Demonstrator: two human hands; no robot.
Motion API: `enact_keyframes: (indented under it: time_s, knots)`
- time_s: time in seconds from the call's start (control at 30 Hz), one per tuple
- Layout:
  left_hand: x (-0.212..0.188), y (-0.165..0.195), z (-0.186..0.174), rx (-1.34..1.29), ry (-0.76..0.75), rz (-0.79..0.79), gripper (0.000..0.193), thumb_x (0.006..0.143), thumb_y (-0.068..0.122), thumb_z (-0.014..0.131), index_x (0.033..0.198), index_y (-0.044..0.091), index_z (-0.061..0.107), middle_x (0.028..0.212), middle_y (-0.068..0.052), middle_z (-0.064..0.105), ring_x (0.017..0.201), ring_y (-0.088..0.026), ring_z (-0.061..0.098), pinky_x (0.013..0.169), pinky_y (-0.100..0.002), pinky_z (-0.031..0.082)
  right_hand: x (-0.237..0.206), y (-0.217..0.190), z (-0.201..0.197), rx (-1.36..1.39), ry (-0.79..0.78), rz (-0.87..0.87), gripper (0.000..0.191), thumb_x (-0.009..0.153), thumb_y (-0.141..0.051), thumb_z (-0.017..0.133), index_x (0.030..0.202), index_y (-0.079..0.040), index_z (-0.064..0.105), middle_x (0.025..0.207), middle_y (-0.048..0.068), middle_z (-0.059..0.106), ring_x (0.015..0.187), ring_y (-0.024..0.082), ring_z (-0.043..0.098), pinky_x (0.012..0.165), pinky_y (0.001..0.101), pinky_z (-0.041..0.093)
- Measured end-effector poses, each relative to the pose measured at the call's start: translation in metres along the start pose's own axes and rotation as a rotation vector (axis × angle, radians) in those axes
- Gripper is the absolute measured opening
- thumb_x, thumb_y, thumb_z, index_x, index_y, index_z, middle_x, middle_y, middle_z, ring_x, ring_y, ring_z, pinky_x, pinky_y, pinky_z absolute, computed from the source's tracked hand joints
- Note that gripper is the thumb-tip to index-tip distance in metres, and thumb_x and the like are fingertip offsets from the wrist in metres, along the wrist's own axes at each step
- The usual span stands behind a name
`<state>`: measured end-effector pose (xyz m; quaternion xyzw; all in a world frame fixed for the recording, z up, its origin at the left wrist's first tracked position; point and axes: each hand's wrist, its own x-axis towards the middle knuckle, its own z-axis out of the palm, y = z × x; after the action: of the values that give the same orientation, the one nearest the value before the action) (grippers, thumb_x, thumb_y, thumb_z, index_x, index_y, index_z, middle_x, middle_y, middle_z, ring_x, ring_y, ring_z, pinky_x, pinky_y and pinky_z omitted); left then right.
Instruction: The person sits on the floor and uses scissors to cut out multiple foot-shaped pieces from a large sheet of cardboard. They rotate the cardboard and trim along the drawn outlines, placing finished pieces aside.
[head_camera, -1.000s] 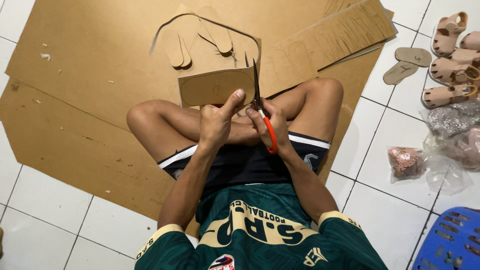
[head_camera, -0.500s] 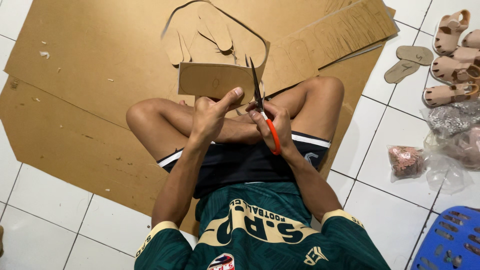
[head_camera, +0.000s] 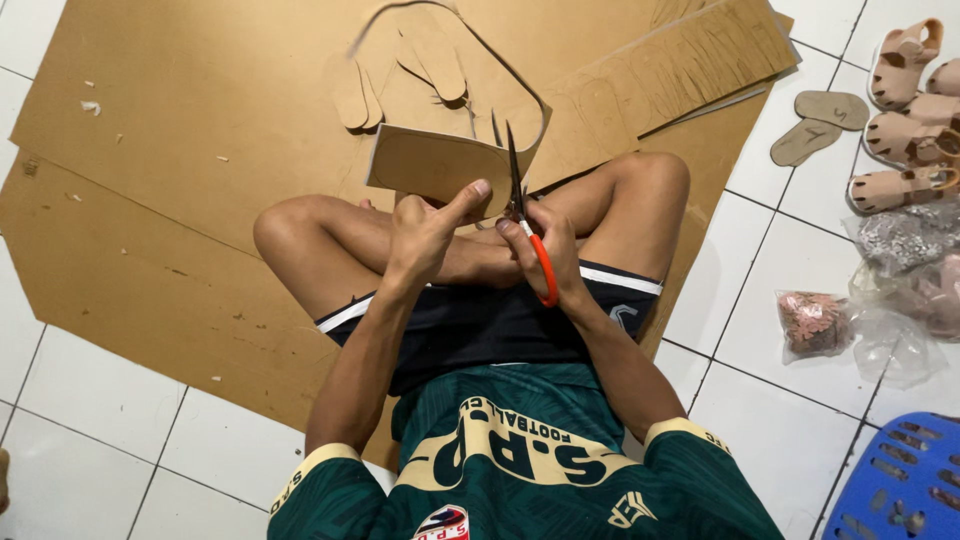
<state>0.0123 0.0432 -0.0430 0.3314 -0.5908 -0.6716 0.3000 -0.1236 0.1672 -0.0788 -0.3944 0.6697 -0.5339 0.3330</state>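
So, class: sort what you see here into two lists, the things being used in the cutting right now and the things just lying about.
In use:
left hand
cardboard piece
right hand
orange-handled scissors

Lying about:
large cardboard sheets
cut sole shapes on them
two loose soles on the tiles
tan sandals
plastic bags
blue basket

White glossy square floor tiles (head_camera: 780, 300) with dark grout lines cover the room. Large brown cardboard sheets (head_camera: 190, 130) lie spread across the far and left part of the floor. A blue perforated plastic stool (head_camera: 900, 480) stands at the near right corner.
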Motion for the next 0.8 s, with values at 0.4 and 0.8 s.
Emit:
enact_keyframes:
  time_s: [0.4,0.8]
  knots:
    - [0.001,0.006,-0.009,0.087,-0.093,-0.008,0.024,0.094,0.018,0.078,0.100,-0.005,0.074,0.090,-0.009,0.077,0.082,-0.013,0.072,0.073,-0.027,0.059,-0.004,-0.005,-0.002,-0.001,-0.001,-0.033,0.025,0.094,-0.023,0.065,0.090,0.001,0.068,0.063,0.005,0.060,0.056,0.010,0.058,0.053,0.0289,0.047]
    - [0.004,-0.003,0.007,-0.127,0.067,0.116,0.025,0.096,0.016,0.076,0.107,-0.006,0.071,0.098,-0.011,0.077,0.087,-0.014,0.074,0.078,-0.026,0.060,-0.003,-0.005,0.006,-0.083,0.029,-0.016,0.024,0.092,-0.022,0.066,0.100,0.000,0.074,0.058,0.005,0.061,0.052,0.011,0.056,0.051,0.0288,0.045]
